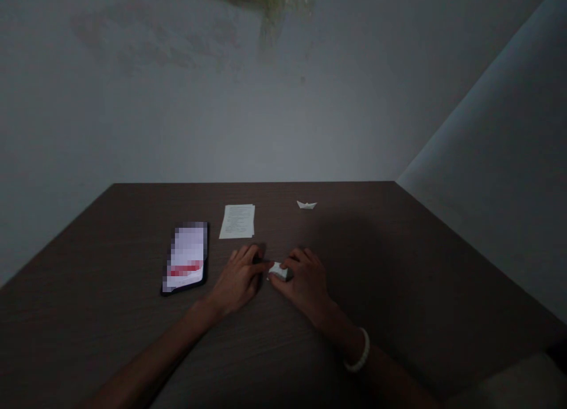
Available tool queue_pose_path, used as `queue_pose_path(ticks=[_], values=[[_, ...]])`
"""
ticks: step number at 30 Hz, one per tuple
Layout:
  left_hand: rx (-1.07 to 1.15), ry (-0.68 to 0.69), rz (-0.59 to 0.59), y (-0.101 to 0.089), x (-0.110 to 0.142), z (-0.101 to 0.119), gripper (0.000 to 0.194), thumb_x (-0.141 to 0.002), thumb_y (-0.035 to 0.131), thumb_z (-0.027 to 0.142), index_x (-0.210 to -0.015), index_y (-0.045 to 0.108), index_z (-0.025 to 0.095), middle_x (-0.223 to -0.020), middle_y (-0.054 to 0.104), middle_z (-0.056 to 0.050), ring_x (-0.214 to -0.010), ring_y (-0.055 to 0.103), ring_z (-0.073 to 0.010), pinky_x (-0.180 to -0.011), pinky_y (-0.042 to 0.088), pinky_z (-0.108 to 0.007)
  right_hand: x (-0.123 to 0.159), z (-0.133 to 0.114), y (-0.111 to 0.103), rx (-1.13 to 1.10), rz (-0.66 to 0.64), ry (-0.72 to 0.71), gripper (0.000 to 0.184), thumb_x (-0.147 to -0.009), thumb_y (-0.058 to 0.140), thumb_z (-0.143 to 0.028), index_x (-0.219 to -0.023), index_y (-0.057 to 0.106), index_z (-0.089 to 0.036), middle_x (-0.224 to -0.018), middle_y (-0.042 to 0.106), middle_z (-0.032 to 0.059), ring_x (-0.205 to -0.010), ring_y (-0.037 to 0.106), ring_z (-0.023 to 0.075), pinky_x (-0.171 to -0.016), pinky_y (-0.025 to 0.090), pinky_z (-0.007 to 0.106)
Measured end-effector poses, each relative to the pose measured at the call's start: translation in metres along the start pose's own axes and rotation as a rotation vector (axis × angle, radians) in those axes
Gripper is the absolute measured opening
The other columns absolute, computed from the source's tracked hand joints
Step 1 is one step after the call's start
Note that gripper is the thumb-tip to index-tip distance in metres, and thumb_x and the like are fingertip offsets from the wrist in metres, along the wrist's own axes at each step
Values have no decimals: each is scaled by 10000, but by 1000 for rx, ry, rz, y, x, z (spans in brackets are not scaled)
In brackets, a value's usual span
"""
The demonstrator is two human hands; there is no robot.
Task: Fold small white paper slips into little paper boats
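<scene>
A small folded piece of white paper [278,271] lies on the dark wooden table, between my two hands. My right hand [308,282] is closed on its right side, thumb at the near edge and fingertips on top. From the left, my left hand [239,279] reaches to the same paper with its thumb tip pressed on the upper left edge; its other fingers are curled toward the tabletop. My fingers cover part of the paper, so its full shape is hidden.
A phone [186,257] with a lit, blurred screen lies left of my hands. Behind them are a small stack of printed sheets [238,221] and a folded paper boat [306,205]. The table [133,220] meets a stained wall at its far edge.
</scene>
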State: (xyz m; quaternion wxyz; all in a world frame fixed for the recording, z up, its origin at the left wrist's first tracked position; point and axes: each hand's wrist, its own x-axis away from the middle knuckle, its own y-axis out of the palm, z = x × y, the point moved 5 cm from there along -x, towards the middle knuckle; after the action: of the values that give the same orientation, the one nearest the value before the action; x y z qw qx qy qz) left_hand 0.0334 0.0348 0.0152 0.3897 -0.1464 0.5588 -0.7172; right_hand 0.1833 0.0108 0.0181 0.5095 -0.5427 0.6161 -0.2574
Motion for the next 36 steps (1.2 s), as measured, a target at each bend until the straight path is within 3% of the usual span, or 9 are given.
queue_pose_path(ticks=[7,12,15,28,36], values=[[-2,1,24,-1,0,-1,356,-885,458,172,-1169,651,266,-1040,504,-80,-975,451,-261,-788,385,-391,-1,2,1,-56,-4,-32,294,-683,775,-482,-803,679,-231,-888,614,38,-904,518,229,-792,398,354],[-8,-12,42,-1,0,-1,286,-921,488,283,-1146,663,265,-1043,506,-71,-982,454,-254,-803,389,-388,-2,9,5,-90,16,-31,89,-785,704,-324,-766,698,-238,-857,599,32,-882,513,200,-812,398,337],[-11,-18,42,-1,0,-2,265,-919,513,322,-1117,677,257,-1045,508,-71,-978,455,-253,-800,390,-383,-2,11,7,-99,25,-27,59,-784,696,-282,-750,703,-235,-857,600,33,-876,512,199,-804,401,334],[-31,-28,50,0,0,-3,276,-919,518,346,-1129,673,257,-1033,507,-75,-980,457,-257,-797,400,-385,-3,18,8,-128,60,27,116,-777,684,-229,-663,703,-236,-805,620,22,-820,530,182,-779,418,308],[-27,-28,51,0,1,-2,262,-912,532,340,-1114,678,259,-1040,513,-74,-980,466,-259,-794,397,-398,-7,30,2,-107,92,53,71,-778,680,-214,-709,696,-215,-806,639,30,-813,545,192,-774,436,311]])
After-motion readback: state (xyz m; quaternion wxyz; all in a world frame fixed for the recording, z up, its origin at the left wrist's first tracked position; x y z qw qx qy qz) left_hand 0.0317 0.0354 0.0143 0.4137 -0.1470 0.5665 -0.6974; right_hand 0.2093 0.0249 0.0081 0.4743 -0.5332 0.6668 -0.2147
